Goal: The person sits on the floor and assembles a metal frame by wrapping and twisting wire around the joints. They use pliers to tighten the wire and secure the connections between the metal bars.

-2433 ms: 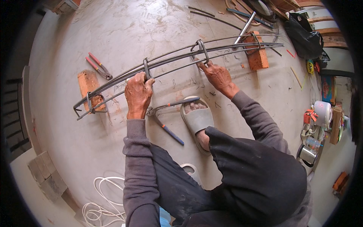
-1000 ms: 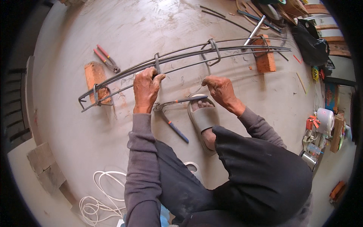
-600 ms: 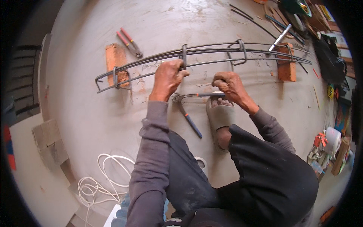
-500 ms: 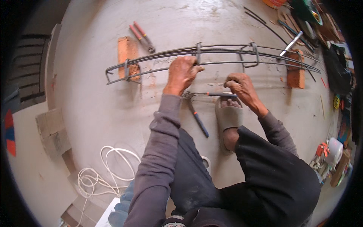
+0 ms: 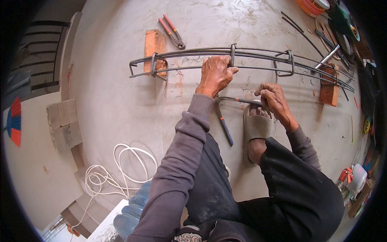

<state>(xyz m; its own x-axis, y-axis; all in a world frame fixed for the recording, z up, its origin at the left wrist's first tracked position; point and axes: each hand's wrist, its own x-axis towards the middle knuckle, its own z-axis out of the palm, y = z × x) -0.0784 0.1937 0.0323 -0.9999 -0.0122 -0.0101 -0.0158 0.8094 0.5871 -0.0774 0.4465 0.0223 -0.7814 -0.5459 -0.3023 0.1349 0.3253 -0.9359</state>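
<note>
A long, narrow rebar cage of dark bars and bent stirrups crosses in front of me, raised on two bricks. My left hand is closed at its near side, beside the middle stirrup. Lower and to the right, my right hand is curled with the fingertips together; whatever it holds is too small or hidden to make out. Just under those fingers ends one handle of the pincers, which have dark blue handles with orange bands. Their other handle points toward me, left of my sandalled foot.
An orange brick supports the left end, another brick the right. Red-handled pincers lie beyond. White cable coils at lower left, near grey blocks. Loose bars and a bucket are at far right.
The view has shifted, so the scene appears farther right. My left hand stays at the middle stirrup. My right hand now covers the end of the pincers' handle in view.
</note>
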